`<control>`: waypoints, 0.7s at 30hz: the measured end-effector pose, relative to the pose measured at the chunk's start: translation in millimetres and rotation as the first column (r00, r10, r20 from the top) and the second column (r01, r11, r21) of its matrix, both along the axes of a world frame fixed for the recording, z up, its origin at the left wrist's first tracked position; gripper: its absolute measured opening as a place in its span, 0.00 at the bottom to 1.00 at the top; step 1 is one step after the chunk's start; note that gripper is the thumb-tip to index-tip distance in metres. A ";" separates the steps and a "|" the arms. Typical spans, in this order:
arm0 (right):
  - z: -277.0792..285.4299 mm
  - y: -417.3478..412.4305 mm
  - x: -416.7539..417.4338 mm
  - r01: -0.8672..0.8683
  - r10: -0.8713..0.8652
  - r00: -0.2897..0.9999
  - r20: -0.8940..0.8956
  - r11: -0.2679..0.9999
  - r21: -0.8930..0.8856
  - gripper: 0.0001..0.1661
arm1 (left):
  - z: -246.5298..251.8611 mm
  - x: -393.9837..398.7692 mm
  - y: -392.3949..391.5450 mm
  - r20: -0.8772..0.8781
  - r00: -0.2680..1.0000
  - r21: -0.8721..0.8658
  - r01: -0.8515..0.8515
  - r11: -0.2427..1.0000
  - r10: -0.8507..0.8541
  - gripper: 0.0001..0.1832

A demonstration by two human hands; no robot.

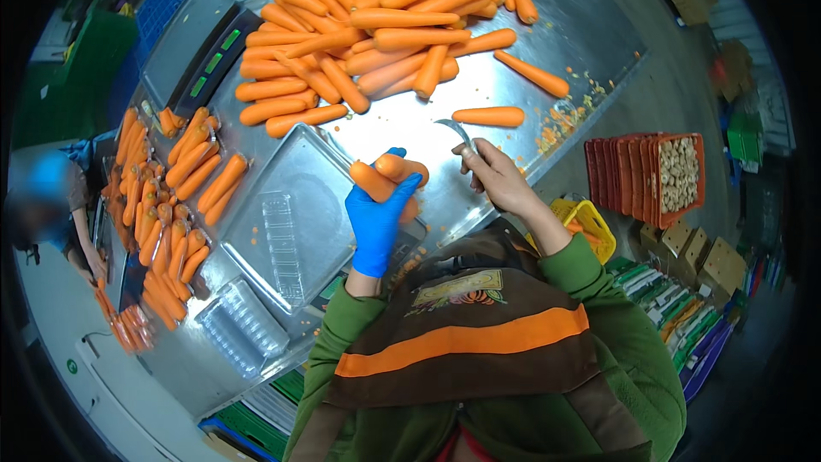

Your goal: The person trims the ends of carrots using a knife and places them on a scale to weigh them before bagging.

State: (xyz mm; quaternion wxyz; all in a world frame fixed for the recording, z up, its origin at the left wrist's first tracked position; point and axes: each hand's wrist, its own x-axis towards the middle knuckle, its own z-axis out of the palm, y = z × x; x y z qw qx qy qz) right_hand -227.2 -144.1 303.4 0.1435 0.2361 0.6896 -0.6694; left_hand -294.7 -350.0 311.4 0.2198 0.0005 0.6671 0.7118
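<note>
My left hand (378, 224), in a blue glove, is closed around a few carrots (372, 181), their thick ends pointing up out of the grip. To its right, my bare right hand (495, 174) holds a small curved knife (457, 129) by the handle, the blade pointing up and left, apart from the carrots. A single carrot (489, 117) lies on the metal table just beyond the knife. Behind both hands rises a large pile of carrots (385, 25). A shallow metal tray (234, 250) with a clear plastic punnet (282, 244) in it lies left of my gloved hand.
Digital scales (192, 51) stand at the back left. Packed carrots (154, 205) cover the table's left part, near a co-worker's hands (96, 263). Stacked clear punnets (242, 327) lie front left. Carrot trimmings (558, 128) litter the right edge; a yellow basket (600, 231) and red crates (622, 173) stand beyond it.
</note>
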 end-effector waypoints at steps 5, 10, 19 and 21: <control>69.3 -16.9 22.1 -0.091 0.108 0.965 -0.237 0.992 0.082 0.13 | 0.8 23.8 17.3 -0.274 0.961 -0.107 -0.006 0.994 -0.024 0.24; 92.0 -23.7 35.9 -0.058 0.179 0.914 -0.363 0.946 0.319 0.21 | -0.5 34.3 20.6 -0.316 0.949 0.015 0.032 0.999 -0.025 0.25; 83.9 -37.8 46.5 0.083 0.207 0.885 -0.418 0.812 0.577 0.21 | -8.8 44.2 23.7 -0.477 0.878 0.040 -0.020 0.999 0.037 0.26; 87.3 -38.8 46.9 0.075 0.212 0.890 -0.404 0.806 0.588 0.17 | -10.4 42.8 23.7 -0.541 0.839 0.018 -0.059 0.998 0.059 0.25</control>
